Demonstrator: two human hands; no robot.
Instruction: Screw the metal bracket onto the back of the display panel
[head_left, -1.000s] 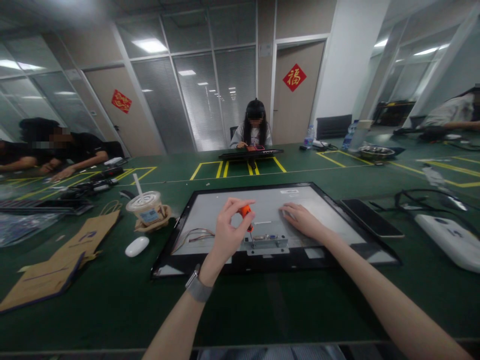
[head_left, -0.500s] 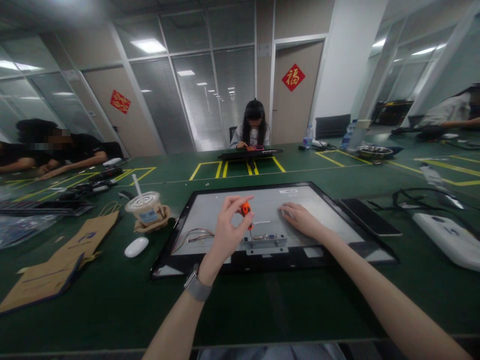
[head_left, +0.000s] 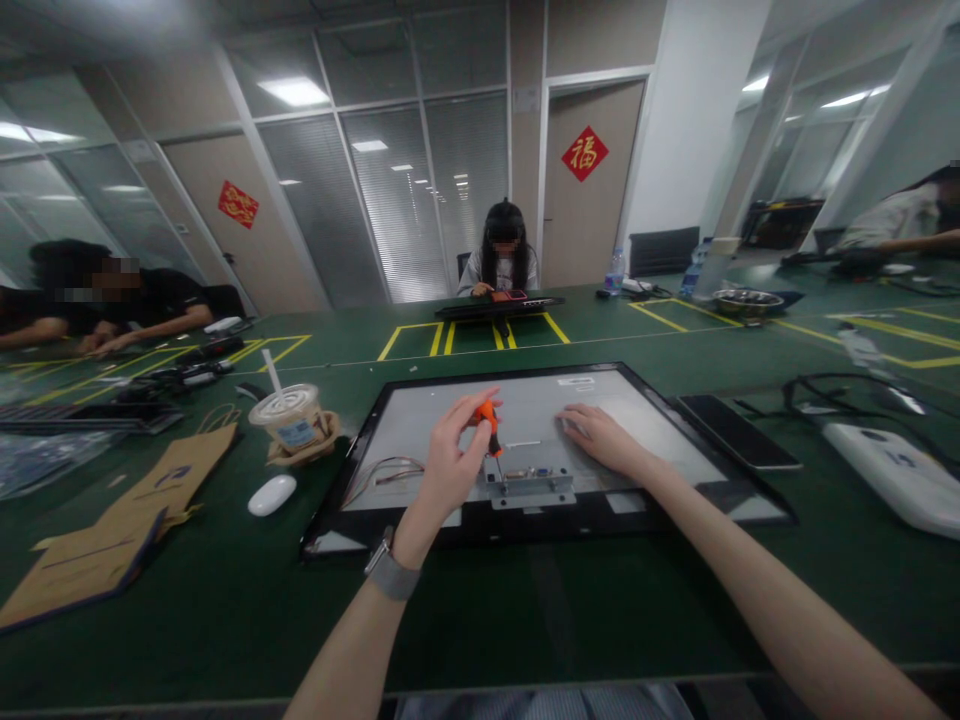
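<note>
A flat display panel (head_left: 525, 400) with a black frame lies back side up on the green table. My left hand (head_left: 454, 450), with a watch on its wrist, holds an orange and black screwdriver (head_left: 489, 422) by the handle between thumb and fingers. Its shaft points down at the left end of a metal bracket (head_left: 534, 487) with ports, near the panel's front edge. My right hand (head_left: 600, 438) lies on the panel's grey back, right of the bracket, fingers spread and holding nothing. Thin cables (head_left: 386, 475) lie left of the bracket.
Left of the panel are a drink cup (head_left: 289, 410) in a cardboard holder, a white mouse (head_left: 271, 495) and a paper bag (head_left: 142, 510). On the right lie a phone (head_left: 739, 432), a white device (head_left: 892, 475) and black cables. Other people sit around the table.
My left hand and the screwdriver handle have shifted slightly left, and the screwdriver leans a little more. My right hand stays on the panel.
</note>
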